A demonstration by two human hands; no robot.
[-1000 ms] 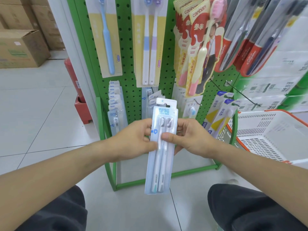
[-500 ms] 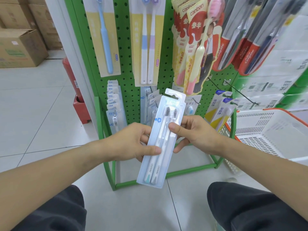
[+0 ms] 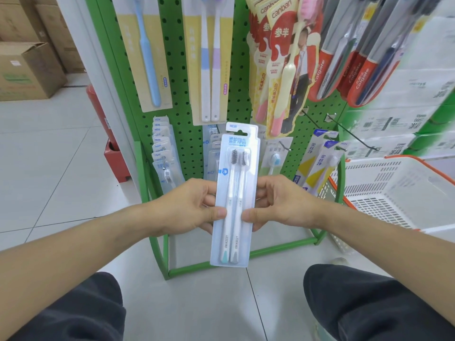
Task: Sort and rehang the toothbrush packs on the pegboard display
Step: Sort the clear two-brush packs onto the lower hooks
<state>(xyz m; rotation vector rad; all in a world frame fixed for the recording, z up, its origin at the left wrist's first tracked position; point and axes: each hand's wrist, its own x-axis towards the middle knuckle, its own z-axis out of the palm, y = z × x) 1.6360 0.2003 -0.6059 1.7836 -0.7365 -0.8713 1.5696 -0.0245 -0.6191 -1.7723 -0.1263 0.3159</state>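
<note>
A clear twin toothbrush pack with two white brushes stands upright in front of the green pegboard. My left hand pinches its left edge, thumb on the front. My right hand pinches the right edge the same way. Behind the pack, a row of the same packs hangs on a low peg. More clear packs hang at the lower left. Yellow-card packs, canban packs and Colgate packs hang higher up.
A white plastic basket with an orange rim stands at the right, beside the rack's green frame. Two bare hooks jut out at the right of the board. Cardboard boxes sit at the far left. My knees are at the bottom.
The pack was tilted to the right half a second ago; now it is upright and slightly higher, with both hands holding its edges level.
</note>
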